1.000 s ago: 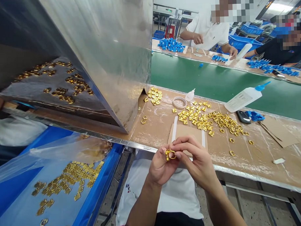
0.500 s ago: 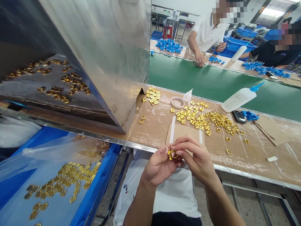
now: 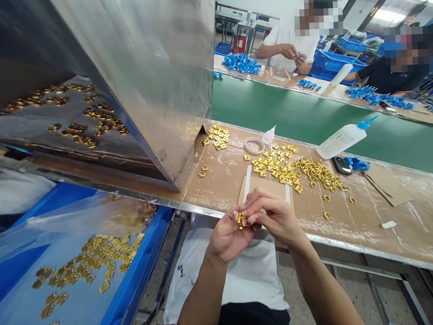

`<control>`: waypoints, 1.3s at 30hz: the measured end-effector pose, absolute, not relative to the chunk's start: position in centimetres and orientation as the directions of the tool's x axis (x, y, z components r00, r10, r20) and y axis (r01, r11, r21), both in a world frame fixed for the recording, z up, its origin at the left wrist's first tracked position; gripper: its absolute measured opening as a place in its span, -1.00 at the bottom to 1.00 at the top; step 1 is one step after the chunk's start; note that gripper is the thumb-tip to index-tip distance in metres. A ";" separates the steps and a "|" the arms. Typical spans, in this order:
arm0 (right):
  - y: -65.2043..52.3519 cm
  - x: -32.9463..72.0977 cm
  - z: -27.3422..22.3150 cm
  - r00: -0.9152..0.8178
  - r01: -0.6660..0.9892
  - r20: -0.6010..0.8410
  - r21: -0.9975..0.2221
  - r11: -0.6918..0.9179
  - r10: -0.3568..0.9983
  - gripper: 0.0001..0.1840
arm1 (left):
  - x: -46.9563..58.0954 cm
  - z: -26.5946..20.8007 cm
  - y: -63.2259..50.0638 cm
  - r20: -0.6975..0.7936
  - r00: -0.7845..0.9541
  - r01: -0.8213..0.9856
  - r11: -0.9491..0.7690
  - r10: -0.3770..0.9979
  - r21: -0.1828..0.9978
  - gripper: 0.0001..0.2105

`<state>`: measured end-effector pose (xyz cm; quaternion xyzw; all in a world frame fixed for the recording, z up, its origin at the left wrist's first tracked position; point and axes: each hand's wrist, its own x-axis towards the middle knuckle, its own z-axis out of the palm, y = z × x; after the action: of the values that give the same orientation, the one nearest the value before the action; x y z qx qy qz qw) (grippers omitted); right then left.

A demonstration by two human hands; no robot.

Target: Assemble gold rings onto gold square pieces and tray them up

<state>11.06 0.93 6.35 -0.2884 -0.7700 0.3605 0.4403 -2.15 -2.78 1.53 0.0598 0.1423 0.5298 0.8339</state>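
My left hand (image 3: pixel 226 239) pinches a small gold-coloured metal piece (image 3: pixel 239 221) between thumb and fingers. From the right, my right hand (image 3: pixel 273 216) meets it and grips a gold ring (image 3: pixel 245 222), mostly covered by my fingertips. The two pieces touch or nearly touch; I cannot tell whether they are joined. Both hands are just above the bench's front edge, before a cardboard sheet (image 3: pixel 265 184) with white strips. Beyond it lie a heap of square gold pieces (image 3: pixel 273 163) and a heap of gold rings (image 3: pixel 319 173).
A metal hood (image 3: pixel 157 79) with gold pieces inside stands left. Below is a blue tray (image 3: pixel 125 298) with gold squares. A roll of tape (image 3: pixel 254 146), small bottle (image 3: pixel 268 135) and large bottle (image 3: pixel 341 141) stand near a green belt (image 3: pixel 271 106). Two co-workers sit across.
The gold ring has turned and is now more hidden behind my right fingers, close against the left-hand piece. Across the belt, a co-worker's hand has lifted off the table to meet the other hand.
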 end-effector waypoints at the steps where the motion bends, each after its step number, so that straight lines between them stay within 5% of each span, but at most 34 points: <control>1: 1.0 11.0 6.2 -0.448 0.111 0.480 -0.807 0.580 0.754 -0.75 | -2.2 1.5 -2.8 -0.172 0.402 -0.867 0.434 0.899 0.243 -0.66; 15: 0.3 9.7 7.8 -0.487 0.139 0.565 -0.703 0.698 0.666 -0.74 | -3.1 3.6 -3.9 -0.205 0.372 -0.895 0.408 0.906 0.182 -0.58; 30: 0.8 9.3 6.9 -0.453 0.078 0.544 -0.765 0.639 0.706 -0.77 | -3.4 3.3 -4.0 -0.237 0.329 -0.907 0.376 0.914 0.192 -0.72; 39: 1.9 9.6 6.0 -0.511 -0.060 0.405 -0.897 0.438 0.758 -0.80 | -3.4 3.6 -3.7 -0.300 0.349 -0.917 0.390 0.888 0.086 -0.76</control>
<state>9.63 1.92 5.98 -0.2392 -0.7293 0.4731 0.4325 -3.37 -3.68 3.59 -0.0487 0.1504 0.5502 0.8199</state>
